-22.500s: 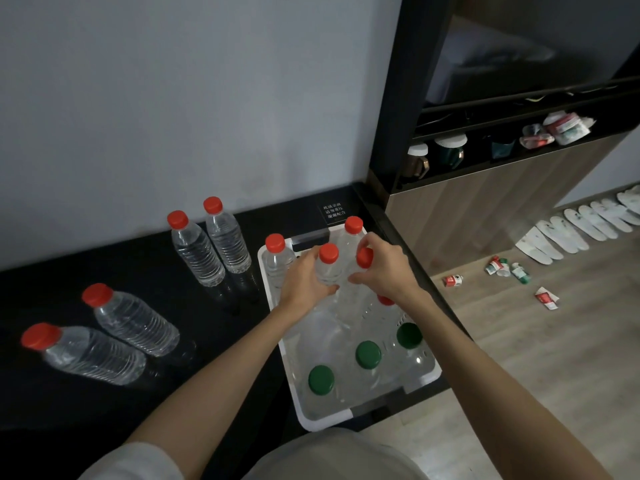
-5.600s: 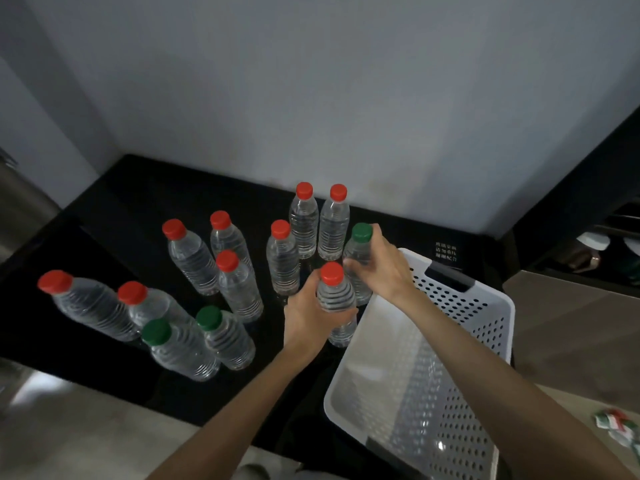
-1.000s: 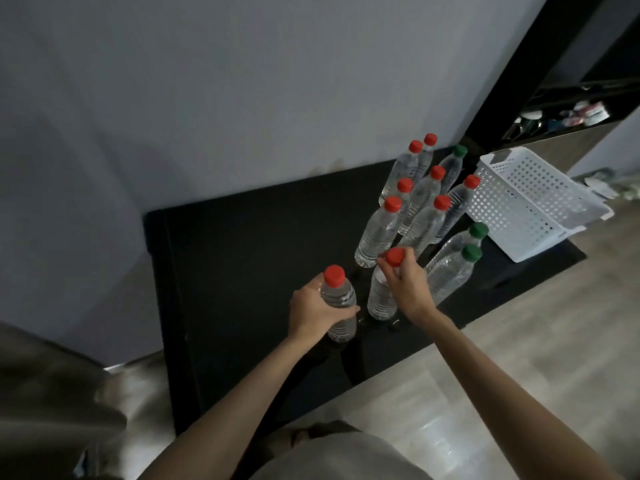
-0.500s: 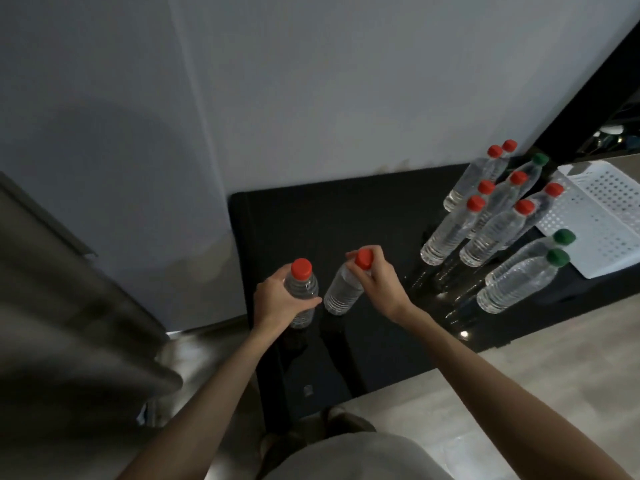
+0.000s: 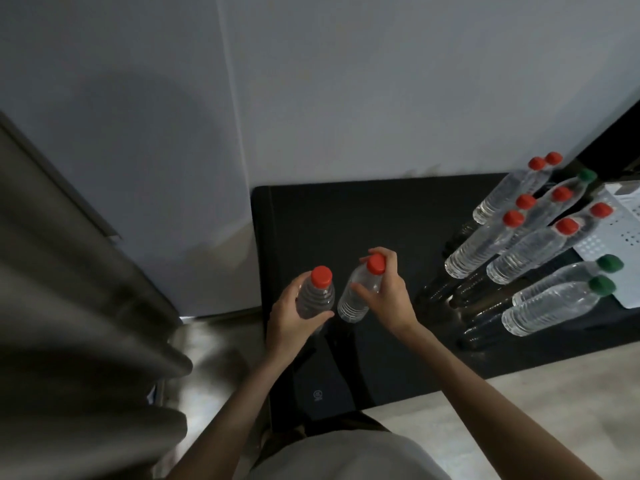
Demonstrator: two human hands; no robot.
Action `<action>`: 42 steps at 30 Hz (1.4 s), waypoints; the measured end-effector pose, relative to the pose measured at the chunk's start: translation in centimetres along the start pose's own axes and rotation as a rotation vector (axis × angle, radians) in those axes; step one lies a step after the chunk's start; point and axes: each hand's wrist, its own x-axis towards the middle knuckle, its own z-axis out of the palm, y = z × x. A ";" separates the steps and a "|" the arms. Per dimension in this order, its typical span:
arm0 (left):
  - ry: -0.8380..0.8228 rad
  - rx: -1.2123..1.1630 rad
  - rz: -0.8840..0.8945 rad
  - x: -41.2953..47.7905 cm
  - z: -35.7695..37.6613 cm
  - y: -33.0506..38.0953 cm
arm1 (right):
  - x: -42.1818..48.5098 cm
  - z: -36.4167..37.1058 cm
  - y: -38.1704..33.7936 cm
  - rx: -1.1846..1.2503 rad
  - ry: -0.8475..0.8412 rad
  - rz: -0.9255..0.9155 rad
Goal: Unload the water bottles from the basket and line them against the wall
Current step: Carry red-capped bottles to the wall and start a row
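Observation:
My left hand (image 5: 290, 318) grips a clear red-capped water bottle (image 5: 317, 295) around its body, over the left end of the black counter (image 5: 381, 216). My right hand (image 5: 388, 296) holds a second red-capped bottle (image 5: 358, 292) by its neck and cap, right beside the first. Both bottles are close to the counter's front left part, some way from the wall (image 5: 346, 81). Several more bottles stand clustered at the right, most with red caps (image 5: 512, 218), three with green caps (image 5: 602, 285). The white perforated basket (image 5: 620, 237) shows at the right edge, behind that cluster.
A grey curtain (image 5: 69, 289) hangs at the left, next to the counter's left end. A dark vertical cabinet frame (image 5: 613, 136) rises at the far right. Pale wooden floor (image 5: 519, 410) lies in front of the counter.
The view has swung left since a second ago, pushing the bottle cluster and basket to the right edge. Both hands carried their red-capped bottles to the counter's left end.

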 end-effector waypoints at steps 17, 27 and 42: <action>0.062 0.046 -0.080 2.4 -0.1 0.0 | 3.4 -0.9 1.4 -0.058 -0.161 0.069; 0.190 0.063 -0.072 12.8 -2.4 4.1 | 13.7 -2.1 -2.6 -0.020 -0.144 -0.015; 0.300 0.099 -0.047 30.4 -3.2 3.9 | 32.2 4.1 -2.5 0.020 -0.197 -0.094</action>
